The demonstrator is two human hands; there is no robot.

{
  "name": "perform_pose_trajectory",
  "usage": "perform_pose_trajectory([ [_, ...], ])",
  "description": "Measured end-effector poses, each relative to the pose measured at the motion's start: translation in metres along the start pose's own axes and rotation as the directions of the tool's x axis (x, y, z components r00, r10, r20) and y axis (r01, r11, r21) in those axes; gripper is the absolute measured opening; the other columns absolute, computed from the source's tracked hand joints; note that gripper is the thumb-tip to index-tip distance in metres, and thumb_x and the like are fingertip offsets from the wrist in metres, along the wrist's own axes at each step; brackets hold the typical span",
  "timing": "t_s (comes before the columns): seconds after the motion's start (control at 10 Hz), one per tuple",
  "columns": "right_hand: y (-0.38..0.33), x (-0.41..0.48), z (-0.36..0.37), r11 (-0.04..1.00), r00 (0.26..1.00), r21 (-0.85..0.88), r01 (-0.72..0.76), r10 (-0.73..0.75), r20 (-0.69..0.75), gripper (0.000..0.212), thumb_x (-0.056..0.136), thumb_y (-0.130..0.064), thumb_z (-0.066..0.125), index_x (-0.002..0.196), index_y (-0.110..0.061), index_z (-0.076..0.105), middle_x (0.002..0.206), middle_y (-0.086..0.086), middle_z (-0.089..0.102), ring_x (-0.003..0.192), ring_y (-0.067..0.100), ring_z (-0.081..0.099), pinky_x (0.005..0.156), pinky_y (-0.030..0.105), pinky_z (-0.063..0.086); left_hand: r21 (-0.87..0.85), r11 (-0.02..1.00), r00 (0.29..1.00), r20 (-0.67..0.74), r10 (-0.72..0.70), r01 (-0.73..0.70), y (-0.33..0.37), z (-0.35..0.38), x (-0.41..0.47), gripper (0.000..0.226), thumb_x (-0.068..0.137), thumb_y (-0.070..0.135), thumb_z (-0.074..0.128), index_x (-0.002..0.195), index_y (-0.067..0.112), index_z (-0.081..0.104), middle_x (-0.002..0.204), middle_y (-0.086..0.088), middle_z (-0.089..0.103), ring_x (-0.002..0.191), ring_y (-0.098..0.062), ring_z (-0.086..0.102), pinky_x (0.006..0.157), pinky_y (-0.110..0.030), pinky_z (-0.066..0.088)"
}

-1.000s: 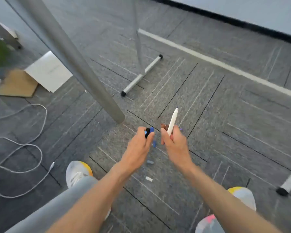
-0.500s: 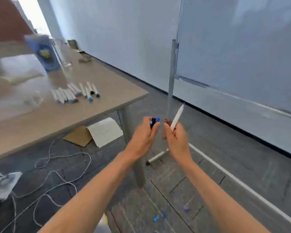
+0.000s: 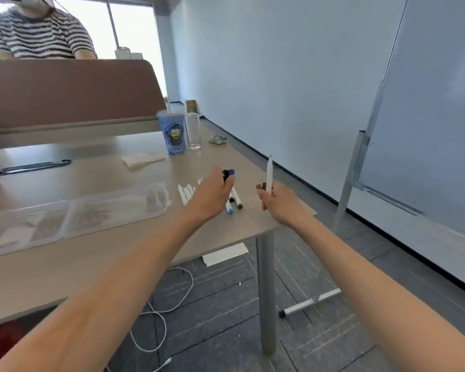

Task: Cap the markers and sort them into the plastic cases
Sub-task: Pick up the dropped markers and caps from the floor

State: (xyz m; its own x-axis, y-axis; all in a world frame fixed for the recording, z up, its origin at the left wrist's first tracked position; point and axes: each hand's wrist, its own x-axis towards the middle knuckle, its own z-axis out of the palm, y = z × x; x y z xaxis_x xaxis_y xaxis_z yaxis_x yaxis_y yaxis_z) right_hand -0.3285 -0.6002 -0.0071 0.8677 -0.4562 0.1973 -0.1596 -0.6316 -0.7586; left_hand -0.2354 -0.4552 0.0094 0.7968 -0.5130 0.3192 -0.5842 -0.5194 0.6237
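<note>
Head view | your right hand [image 3: 279,204] grips one white marker [image 3: 269,173] above the table [image 3: 118,259] corner, long axis near vertical, pointing up; brown cap [image 3: 261,187] held beside it | half a second ago it leaned right, hands closer | your left hand [image 3: 212,194] pinches two caps [image 3: 229,174], black and blue | loose markers [image 3: 236,200] beneath: at least five, partly hidden.

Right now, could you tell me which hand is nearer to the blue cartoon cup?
Left. The left hand is just in front of the cup; the right hand is farther away, off to the right.
</note>
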Motion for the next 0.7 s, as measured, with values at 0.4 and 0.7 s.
perform_pose_trajectory([
  [0.4,-0.015,0.083,0.033,0.826,0.954,-0.549,-0.13,0.255,0.156,0.013,0.09,-0.024,0.051,0.095,-0.012,0.048,0.09,0.007,0.054,0.085,0.024,0.054,0.074,0.034,0.046,0.307,0.947,0.985,0.115,-0.13,0.089,-0.045,-0.034,0.038,0.036,0.105,0.018,0.026,0.112,-0.005,0.054,0.069,-0.001,0.03,0.096,-0.035,0.056,0.075,-0.037,0.042],
  [0.7,-0.018,0.096,0.032,0.837,0.946,-0.542,-0.072,0.229,0.228,0.041,0.095,-0.052,0.042,0.086,-0.014,0.053,0.091,0.006,0.058,0.085,0.024,0.056,0.076,0.035,0.047,0.282,0.954,0.989,0.082,-0.127,0.099,-0.058,-0.026,0.057,0.039,0.102,0.031,0.033,0.116,-0.001,0.05,0.068,0.004,0.033,0.103,-0.034,0.058,0.075,-0.033,0.039],
])
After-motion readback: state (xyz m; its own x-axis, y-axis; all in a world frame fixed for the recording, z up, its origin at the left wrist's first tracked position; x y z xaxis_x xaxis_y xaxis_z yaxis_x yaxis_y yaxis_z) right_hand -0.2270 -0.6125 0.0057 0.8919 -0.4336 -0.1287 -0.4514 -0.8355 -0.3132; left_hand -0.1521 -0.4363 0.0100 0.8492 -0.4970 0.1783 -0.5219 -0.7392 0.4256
